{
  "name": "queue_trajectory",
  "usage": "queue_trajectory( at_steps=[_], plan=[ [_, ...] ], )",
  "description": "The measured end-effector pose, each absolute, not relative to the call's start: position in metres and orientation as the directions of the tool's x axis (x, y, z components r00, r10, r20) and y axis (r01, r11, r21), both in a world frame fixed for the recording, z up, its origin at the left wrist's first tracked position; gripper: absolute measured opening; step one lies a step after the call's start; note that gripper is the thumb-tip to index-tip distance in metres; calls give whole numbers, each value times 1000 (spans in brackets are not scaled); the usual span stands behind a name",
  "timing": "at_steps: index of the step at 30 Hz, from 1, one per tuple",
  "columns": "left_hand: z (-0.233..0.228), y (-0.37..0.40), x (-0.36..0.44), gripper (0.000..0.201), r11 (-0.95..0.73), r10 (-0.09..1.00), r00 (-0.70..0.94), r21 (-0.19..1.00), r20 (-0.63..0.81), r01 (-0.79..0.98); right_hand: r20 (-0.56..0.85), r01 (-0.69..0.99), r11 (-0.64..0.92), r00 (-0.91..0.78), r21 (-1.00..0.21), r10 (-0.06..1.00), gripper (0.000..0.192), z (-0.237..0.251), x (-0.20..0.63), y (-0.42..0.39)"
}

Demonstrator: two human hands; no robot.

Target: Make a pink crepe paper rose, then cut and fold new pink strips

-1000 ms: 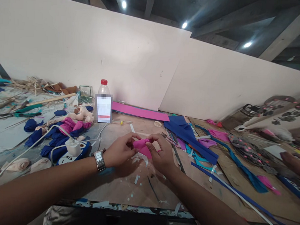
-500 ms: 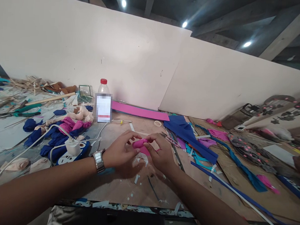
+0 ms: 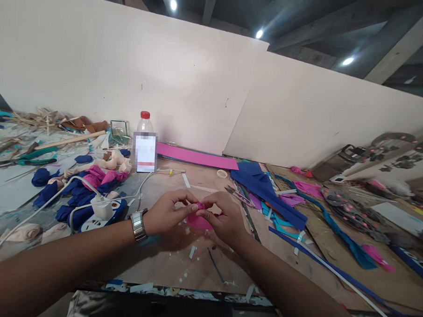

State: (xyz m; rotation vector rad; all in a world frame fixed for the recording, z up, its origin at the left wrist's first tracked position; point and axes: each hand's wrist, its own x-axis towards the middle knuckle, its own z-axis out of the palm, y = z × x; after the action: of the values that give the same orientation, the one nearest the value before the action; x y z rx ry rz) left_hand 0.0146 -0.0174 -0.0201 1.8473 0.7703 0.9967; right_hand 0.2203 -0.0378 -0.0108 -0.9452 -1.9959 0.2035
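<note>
A pink piece of thin material, cloth or paper (image 3: 199, 222), is held up between my two hands over the middle of the table. Its upper part is bunched into a small gathered knob at my fingertips, while the lower part spreads flat and rounded below. My left hand (image 3: 172, 213), with a metal watch (image 3: 138, 224) on the wrist, pinches the knob from the left between thumb and fingers. From the other side my right hand (image 3: 228, 220) grips the same piece, its thumb across the front. The fingers hide part of the material.
On the left, a power strip (image 3: 106, 213) with a white cable lies beside blue, pink and cream rolled pieces (image 3: 91, 176). A red-capped bottle (image 3: 145, 123) stands behind a phone (image 3: 146, 153). Right of my hands are snips (image 3: 238, 194), a tape ring (image 3: 222, 174) and blue strips (image 3: 266, 189).
The pink piece has turned from a smooth roll held up to a bunched knob with a wider flap below. My hands have moved slightly closer around it.
</note>
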Motion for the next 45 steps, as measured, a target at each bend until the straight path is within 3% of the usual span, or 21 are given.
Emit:
queue_trajectory(
  at_steps=[12, 19, 26, 36, 45],
  plan=[
    [-21, -17, 16, 27, -410, 809, 494, 908, 319, 84, 655, 544, 706, -334, -454, 678, 27, -13, 222, -38],
    [-14, -19, 13, 31, -623, 637, 611, 781, 470, 50, 690, 522, 728, -319, -445, 650, 34, -8, 220, -39],
    [-9, -19, 11, 32, -735, 506, 660, 678, 555, -7, 700, 524, 723, -297, -449, 650, 42, -10, 219, -41],
    [-17, -20, 14, 31, -511, 746, 543, 854, 384, 98, 655, 554, 683, -295, -476, 695, 31, -14, 222, -39],
    [-16, -19, 14, 33, -483, 774, 519, 869, 364, 111, 647, 552, 701, -338, -452, 684, 21, -11, 219, -39]
  ],
)
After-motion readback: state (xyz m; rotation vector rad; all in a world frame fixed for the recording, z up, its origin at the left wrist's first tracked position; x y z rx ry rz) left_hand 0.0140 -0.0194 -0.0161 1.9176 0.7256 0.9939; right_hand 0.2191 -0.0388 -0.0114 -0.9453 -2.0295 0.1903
